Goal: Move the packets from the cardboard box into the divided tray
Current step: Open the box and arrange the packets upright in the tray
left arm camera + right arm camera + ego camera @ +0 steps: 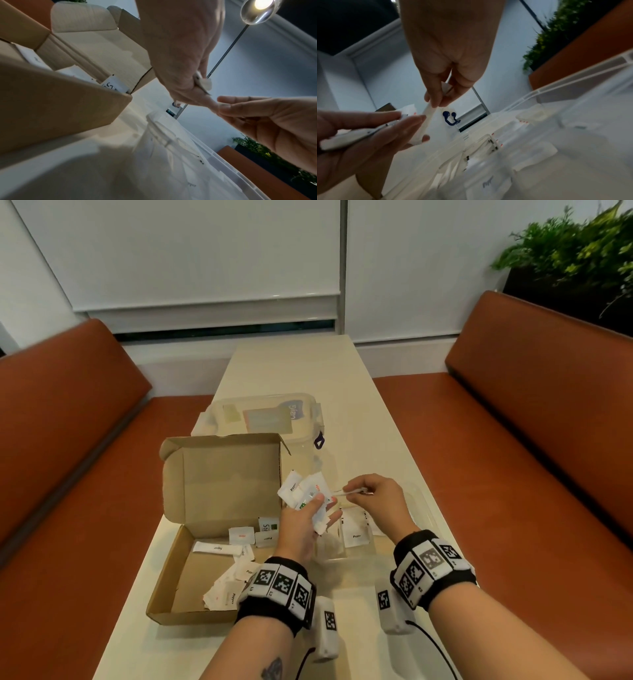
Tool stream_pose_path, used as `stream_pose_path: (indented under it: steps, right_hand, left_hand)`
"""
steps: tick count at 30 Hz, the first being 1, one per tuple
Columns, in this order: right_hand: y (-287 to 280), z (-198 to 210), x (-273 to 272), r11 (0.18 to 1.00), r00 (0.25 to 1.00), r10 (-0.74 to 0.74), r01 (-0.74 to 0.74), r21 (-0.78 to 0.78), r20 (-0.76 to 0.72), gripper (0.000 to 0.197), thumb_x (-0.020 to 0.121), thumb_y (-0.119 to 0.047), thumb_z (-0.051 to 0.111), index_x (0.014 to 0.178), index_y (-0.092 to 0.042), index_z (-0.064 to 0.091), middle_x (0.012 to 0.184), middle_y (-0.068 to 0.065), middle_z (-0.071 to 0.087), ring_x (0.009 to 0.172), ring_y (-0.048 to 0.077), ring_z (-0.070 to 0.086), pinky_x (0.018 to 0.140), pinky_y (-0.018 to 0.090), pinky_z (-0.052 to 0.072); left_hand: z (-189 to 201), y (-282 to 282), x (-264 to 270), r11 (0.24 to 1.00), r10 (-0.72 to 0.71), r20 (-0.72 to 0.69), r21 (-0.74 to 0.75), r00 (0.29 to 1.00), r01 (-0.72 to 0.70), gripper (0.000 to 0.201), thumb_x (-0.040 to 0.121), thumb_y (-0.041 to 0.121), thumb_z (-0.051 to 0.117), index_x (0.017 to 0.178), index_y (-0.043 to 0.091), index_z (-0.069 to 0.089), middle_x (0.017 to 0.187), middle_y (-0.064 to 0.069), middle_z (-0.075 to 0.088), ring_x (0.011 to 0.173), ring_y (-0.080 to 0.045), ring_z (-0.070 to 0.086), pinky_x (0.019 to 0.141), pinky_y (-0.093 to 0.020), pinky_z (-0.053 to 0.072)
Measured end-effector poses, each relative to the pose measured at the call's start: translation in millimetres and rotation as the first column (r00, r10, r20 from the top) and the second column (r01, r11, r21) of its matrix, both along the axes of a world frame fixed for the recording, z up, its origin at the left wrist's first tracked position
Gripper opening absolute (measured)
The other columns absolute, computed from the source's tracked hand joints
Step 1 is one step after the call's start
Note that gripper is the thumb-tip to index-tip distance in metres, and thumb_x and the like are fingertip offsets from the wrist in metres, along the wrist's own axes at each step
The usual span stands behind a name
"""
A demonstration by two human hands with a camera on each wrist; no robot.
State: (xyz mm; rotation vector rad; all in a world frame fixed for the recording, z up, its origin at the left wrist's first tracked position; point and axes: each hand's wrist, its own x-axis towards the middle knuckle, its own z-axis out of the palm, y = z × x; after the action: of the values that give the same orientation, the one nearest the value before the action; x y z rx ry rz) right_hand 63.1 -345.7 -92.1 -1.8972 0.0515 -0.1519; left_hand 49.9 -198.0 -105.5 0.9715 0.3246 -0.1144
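Note:
The open cardboard box (191, 573) lies at the left with several white packets (239, 535) on its floor. My left hand (323, 508) grips a fanned bunch of white packets (301, 491) above the box's right edge. My right hand (352, 492) pinches one slim white packet (342, 492) by its end, its other end still at the bunch. In the right wrist view the slim packet (428, 117) runs from my right fingertips (435, 102) down to the left hand (359, 135). The clear divided tray (334, 558) sits under both hands, a pepper packet (356, 530) in one compartment.
A clear lidded container (267, 416) with a blue clip stands behind the box, whose lid (222, 474) is raised. The cream table (294, 364) is narrow, with orange benches (513, 474) on both sides. A planter (575, 268) stands at the back right.

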Motion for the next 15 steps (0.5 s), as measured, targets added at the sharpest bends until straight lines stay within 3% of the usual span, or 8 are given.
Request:
stream_pose_path:
  steps: [6,9,12,15]
  right_hand:
    - [-4,2,-3,0.997,0.996,0.079,-0.079,0.007,0.030,0.022,0.079,0.004,0.068,0.068,-0.014,0.071,0.090,-0.007,0.066,0.084,-0.003,0.059,0.068,0.000,0.042]
    - [-9,1,-4,0.997,0.997,0.082,-0.082,-0.002,0.008,0.022,0.079,0.004,0.067,0.067,-0.014,0.071,0.089,-0.007,0.068,0.086,-0.003,0.058,0.068,-0.001,0.040]
    - [-13,3,-3,0.992,0.994,0.107,-0.104,0.066,-0.032,0.016,0.080,0.000,0.068,0.079,-0.015,0.073,0.091,-0.003,0.069,0.083,0.002,0.062,0.070,0.007,0.045]
    - [-8,9,-2,0.942,0.982,0.143,-0.096,0.321,-0.125,0.015,0.087,-0.008,0.064,0.100,-0.008,0.071,0.096,0.007,0.068,0.079,0.016,0.067,0.071,0.020,0.056]
  left_hand:
    - [3,1,-2,0.997,-0.064,-0.039,-0.046,0.997,0.062,0.028,0.092,-0.006,0.051,0.119,0.001,0.054,0.108,-0.024,0.063,0.093,-0.034,0.065,0.072,-0.043,0.059]
    - [0,1,-2,0.997,-0.055,-0.041,-0.062,0.998,0.052,0.025,0.091,-0.007,0.052,0.115,0.000,0.056,0.104,-0.022,0.065,0.093,-0.034,0.065,0.074,-0.043,0.059]
    - [-1,-1,-2,0.998,-0.054,-0.025,-0.047,0.998,0.053,0.023,0.090,-0.006,0.054,0.111,0.002,0.059,0.101,-0.020,0.067,0.091,-0.033,0.067,0.073,-0.041,0.060]
    - [1,-2,-2,0.995,-0.068,0.005,-0.065,0.998,0.069,0.021,0.090,-0.007,0.053,0.108,0.001,0.060,0.099,-0.021,0.069,0.086,-0.031,0.070,0.066,-0.039,0.060]
